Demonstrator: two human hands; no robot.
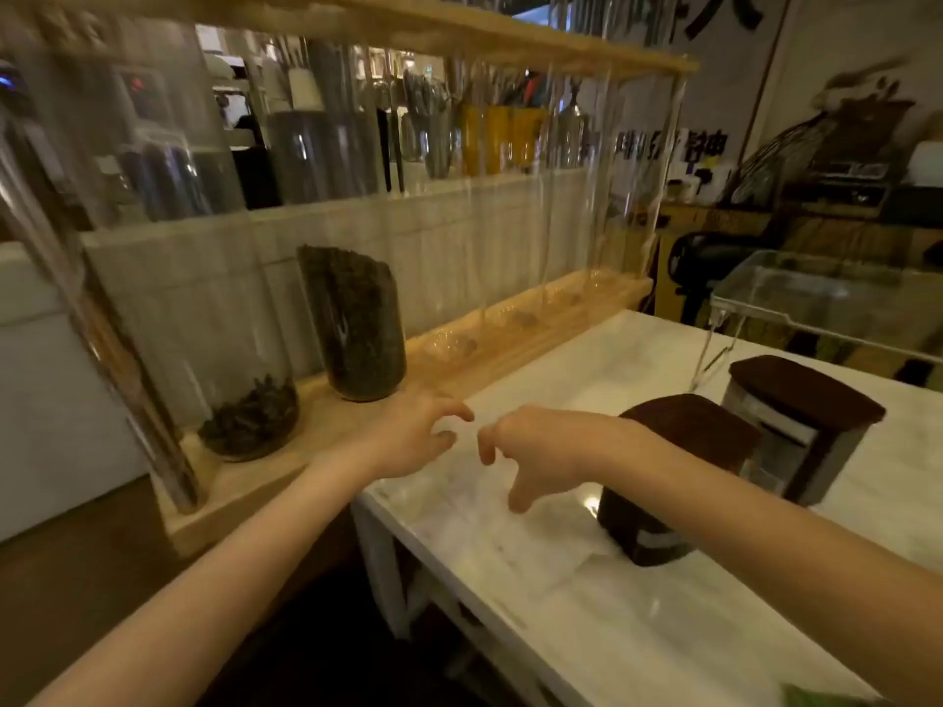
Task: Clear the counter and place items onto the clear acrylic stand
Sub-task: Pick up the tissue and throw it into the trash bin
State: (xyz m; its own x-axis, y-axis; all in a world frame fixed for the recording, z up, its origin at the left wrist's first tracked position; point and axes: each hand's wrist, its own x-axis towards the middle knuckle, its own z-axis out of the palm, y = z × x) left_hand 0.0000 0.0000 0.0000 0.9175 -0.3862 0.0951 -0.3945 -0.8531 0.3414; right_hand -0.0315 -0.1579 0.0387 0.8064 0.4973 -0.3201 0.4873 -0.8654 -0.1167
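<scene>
Both hands are empty with fingers loosely spread, the left hand (413, 433) and right hand (530, 451) hovering over the blurred marble counter (587, 604). Two brown-lidded canisters (673, 477) stand there; the clear acrylic stand (816, 293) behind is cut off at the frame edge.

Single head view; looks forward-down, close over counter (638, 604); motion-blurred

White marble table (587, 594) fills lower right of frame; two brown-lidded canisters, one (673, 477) centre right, other (796, 426) just beside it, clear acrylic stand (816, 298) at right edge; wooden shelf (316, 426) left holds two glass jars (352, 324)
</scene>
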